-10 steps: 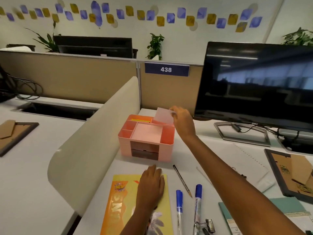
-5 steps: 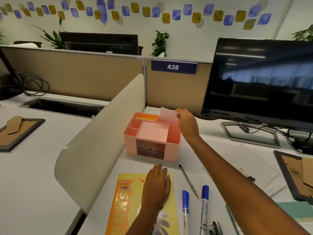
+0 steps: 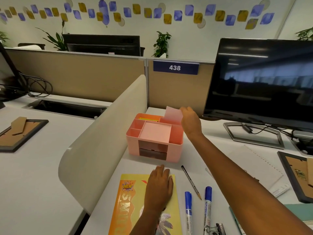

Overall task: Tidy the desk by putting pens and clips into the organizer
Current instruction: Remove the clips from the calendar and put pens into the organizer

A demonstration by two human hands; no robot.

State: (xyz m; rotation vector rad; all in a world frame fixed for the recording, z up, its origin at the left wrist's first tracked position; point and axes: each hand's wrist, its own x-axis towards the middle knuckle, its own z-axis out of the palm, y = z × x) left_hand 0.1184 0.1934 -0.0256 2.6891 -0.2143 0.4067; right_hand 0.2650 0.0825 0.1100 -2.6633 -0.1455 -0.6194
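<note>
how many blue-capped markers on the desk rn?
2. The left marker lies beside the yellow booklet; the right marker lies just right of it. Others may sit below the frame.

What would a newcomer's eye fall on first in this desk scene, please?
The pink organizer stands mid-desk, with the right hand holding a pale pink slip at its back right compartment. Nearer, the left hand rests flat on a yellow booklet, beside two blue markers and a pencil.

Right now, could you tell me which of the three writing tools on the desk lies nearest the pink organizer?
The thin dark pencil, lying just before the pink organizer. The left marker and right marker, both blue-capped, lie nearer the person.
</note>
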